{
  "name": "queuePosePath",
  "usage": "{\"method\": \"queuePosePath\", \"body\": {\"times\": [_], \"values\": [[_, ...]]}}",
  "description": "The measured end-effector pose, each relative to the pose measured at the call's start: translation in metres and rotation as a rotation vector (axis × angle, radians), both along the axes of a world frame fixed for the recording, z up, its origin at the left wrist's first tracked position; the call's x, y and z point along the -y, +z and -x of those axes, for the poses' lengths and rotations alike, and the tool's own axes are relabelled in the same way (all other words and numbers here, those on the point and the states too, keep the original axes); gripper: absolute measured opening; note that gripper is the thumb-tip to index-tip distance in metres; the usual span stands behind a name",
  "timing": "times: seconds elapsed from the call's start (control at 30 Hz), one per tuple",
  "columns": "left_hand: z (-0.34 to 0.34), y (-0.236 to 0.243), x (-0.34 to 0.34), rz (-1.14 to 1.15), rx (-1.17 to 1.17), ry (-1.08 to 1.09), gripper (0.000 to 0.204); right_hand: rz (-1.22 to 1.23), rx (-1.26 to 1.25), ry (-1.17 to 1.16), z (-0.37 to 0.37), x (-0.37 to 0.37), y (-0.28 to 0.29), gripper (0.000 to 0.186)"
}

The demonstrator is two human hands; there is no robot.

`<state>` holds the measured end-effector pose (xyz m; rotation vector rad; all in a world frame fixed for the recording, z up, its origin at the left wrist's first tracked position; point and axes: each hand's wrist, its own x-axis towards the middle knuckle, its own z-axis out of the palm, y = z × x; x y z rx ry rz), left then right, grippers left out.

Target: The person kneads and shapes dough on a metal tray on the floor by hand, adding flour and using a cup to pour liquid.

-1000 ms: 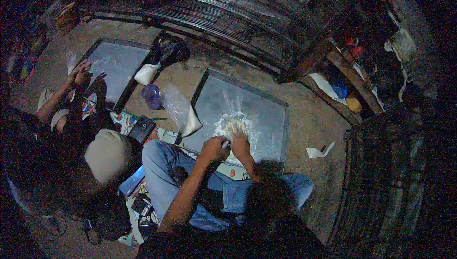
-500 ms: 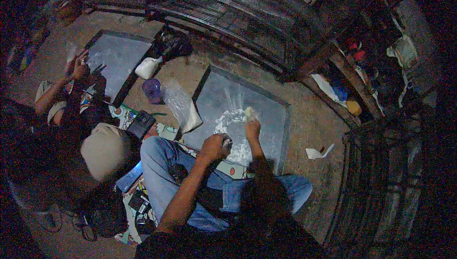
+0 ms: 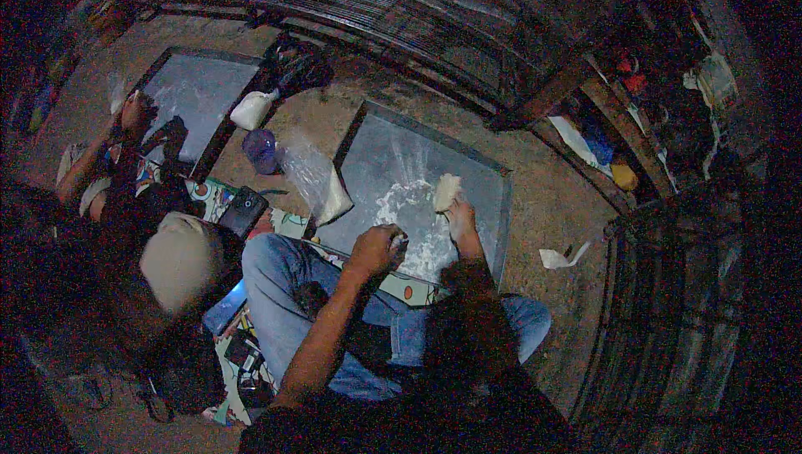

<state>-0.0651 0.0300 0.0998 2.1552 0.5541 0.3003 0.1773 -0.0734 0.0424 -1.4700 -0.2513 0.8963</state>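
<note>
My left hand (image 3: 376, 249) is closed around something small and pale grey that I cannot make out, at the near edge of a grey board (image 3: 376, 145). My right hand (image 3: 462, 224) pinches a flat pale dough piece (image 3: 445, 192) over the right part of the board. Scattered white flour (image 3: 405, 233) marks the board between and beyond my hands. Left of the board lie a clear plastic bag with white powder (image 3: 332, 195) and a purple round item (image 3: 262, 152). My jeans-clad legs (image 3: 271, 287) are crossed at the board's near edge.
A co-worker (image 3: 180, 262) sits on my left, hands (image 3: 134, 116) over a second board (image 3: 205, 78). A white bag (image 3: 251, 110) and black bag (image 3: 294, 74) lie between boards. A wooden shelf (image 3: 614, 120) with items stands right; a white scrap (image 3: 560, 258) lies below it.
My right hand has moved from the flour pile outward to the right, lifting the dough piece with it. The co-worker's hands have shifted slightly; my left hand stays near the board's edge.
</note>
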Motion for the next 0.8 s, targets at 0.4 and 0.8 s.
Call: {"method": "queuePosePath", "body": {"times": [0.4,0.8], "values": [[-0.013,0.000,0.014,0.173,0.029,-0.048,0.026,-0.084,0.067,0.072,0.001,0.080,0.006,0.044],[-0.016,-0.016,0.003,0.095,0.116,-0.043,0.037,0.029,0.041,0.167,0.037,0.054,0.041,0.059]]}}
